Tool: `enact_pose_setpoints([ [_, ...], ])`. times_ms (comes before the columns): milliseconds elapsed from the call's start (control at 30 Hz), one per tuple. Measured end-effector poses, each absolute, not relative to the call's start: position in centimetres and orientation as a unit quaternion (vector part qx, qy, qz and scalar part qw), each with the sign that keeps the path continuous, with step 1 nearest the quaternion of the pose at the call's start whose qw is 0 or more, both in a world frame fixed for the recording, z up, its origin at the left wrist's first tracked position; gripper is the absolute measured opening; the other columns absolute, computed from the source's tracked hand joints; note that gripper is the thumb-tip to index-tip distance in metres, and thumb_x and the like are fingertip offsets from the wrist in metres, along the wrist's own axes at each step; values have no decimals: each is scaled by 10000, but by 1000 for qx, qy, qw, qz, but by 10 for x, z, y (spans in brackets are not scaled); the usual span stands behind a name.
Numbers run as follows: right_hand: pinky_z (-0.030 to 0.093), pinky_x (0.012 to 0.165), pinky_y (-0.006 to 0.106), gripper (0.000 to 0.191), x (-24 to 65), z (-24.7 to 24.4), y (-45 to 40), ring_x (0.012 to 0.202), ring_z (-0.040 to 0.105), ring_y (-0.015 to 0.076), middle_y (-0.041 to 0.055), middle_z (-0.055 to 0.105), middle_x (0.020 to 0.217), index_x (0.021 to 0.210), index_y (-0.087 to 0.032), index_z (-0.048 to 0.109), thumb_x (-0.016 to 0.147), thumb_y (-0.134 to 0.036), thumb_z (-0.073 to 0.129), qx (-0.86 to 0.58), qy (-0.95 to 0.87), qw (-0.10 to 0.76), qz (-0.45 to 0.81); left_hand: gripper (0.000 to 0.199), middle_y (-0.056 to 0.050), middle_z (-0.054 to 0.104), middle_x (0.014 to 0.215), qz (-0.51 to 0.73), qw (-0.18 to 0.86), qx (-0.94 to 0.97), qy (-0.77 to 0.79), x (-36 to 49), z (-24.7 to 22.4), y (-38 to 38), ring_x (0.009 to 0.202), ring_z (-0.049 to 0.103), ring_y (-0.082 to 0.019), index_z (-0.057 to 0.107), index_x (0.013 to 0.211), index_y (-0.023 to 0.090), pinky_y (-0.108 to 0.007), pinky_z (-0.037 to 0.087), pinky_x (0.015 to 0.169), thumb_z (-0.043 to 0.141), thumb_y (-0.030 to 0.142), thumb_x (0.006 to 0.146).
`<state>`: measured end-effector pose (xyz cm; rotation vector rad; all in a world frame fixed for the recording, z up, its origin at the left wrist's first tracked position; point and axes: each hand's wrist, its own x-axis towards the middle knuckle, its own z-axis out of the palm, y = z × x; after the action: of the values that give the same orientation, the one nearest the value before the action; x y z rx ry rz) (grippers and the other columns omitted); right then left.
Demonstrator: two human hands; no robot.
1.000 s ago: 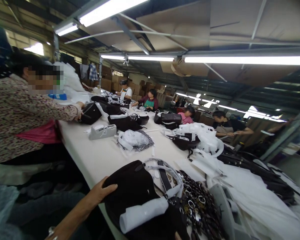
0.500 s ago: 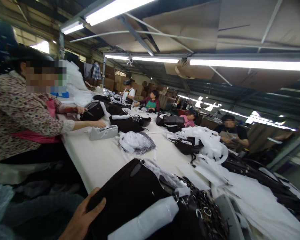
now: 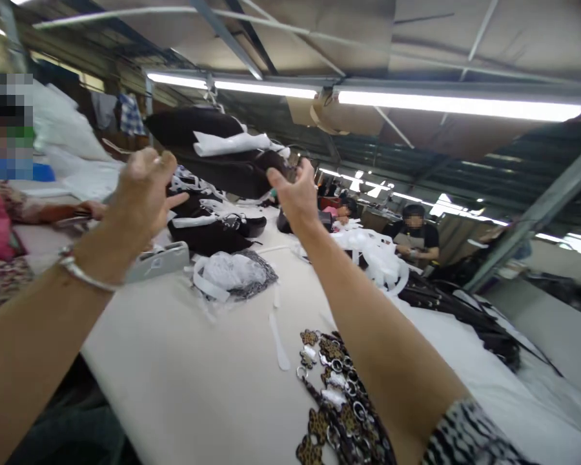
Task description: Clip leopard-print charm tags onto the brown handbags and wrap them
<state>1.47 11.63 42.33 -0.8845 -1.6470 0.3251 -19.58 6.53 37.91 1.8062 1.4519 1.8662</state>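
A black handbag [image 3: 223, 169] is up in the air above the far part of the table, tilted, with a white wrapped strip [image 3: 230, 144] across it. At its right end, my right hand [image 3: 297, 194] grips it between thumb and fingers. My left hand [image 3: 145, 187] is beside the bag's lower left side, thumb and fingers apart; whether it touches the bag is unclear. Below my right forearm lies a pile of leopard-print flower charms [image 3: 332, 349] with metal rings. Near the middle of the table sits a clear plastic bundle [image 3: 232, 274].
A grey tape dispenser [image 3: 162, 261] stands by my left wrist on the white table [image 3: 198, 368]. More black bags [image 3: 213, 236] lie farther back. White straps [image 3: 377, 258] and white sheets [image 3: 474, 361] cover the right side. A co-worker [image 3: 2, 213] is at the left edge; others sit beyond.
The black bag has risen from the near table edge and moved away from me. My right hand has come into view on it, uncovering the charms. The view has shifted right.
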Motion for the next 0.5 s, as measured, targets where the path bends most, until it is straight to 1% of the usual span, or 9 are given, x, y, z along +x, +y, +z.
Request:
enact_pose_setpoints([
  [67,340,1090,439,593,11,382,91,1321,415,232,127,444,1424,1405,-108,332,936,-427,507,-314,-808,495,54,677,-215,417,1438,639,174,601,448,-173,328,74,1308,425,-354,270,1423,8,-416,476,896,372,485,952],
  [133,424,1020,372,461,20,318,51,1214,516,204,93,510,1375,1349,-166,428,946,-378,505,-250,-914,317,21,590,-192,596,1260,568,259,648,437,-144,255,73,1176,562,-305,484,1289,-5,-427,467,963,499,421,882],
  [167,448,989,364,443,31,285,33,1176,539,209,91,539,1346,1326,-180,459,929,-360,539,-226,-944,239,1,518,-183,655,1160,542,280,646,458,-130,217,70,1101,612,-291,571,1189,5,-430,485,960,497,391,851],
  [200,444,989,374,430,46,254,21,1166,543,222,93,576,1299,1289,-184,498,898,-338,590,-228,-956,184,-18,458,-167,673,1135,501,287,661,479,-117,178,67,1094,621,-287,618,1131,42,-434,481,983,501,367,830],
  [267,446,969,367,337,86,206,19,1074,590,207,52,667,1147,1192,-217,582,866,-286,631,-253,-960,112,-26,393,-139,681,1143,430,234,697,524,-96,108,60,1104,623,-286,653,1102,110,-453,467,1016,509,341,819],
  [300,459,936,351,272,110,192,28,1032,608,200,39,697,1068,1134,-230,622,866,-278,629,-292,-951,97,-23,378,-132,679,1158,400,204,710,543,-90,78,57,1114,623,-275,653,1119,129,-447,467,1023,489,332,846],
  [367,473,896,321,217,161,178,64,985,627,191,38,717,1015,1068,-235,672,856,-260,634,-396,-913,95,-25,377,-131,643,1254,340,136,746,557,-84,29,53,1171,601,-275,650,1163,150,-439,471,1031,480,331,878],
  [433,468,906,301,211,210,179,113,1012,627,185,35,721,1015,1045,-236,692,842,-227,637,-510,-853,109,-35,380,-115,613,1316,310,41,778,546,-83,-5,51,1222,569,-284,643,1203,176,-445,462,1047,497,316,882],
  [500,463,921,330,246,254,185,163,1049,619,210,82,708,1062,1080,-187,680,845,-193,608,-577,-803,136,-54,397,-76,577,1370,295,-43,797,525,-85,-23,51,1251,548,-261,608,1267,222,-410,448,1071,506,292,890],
])
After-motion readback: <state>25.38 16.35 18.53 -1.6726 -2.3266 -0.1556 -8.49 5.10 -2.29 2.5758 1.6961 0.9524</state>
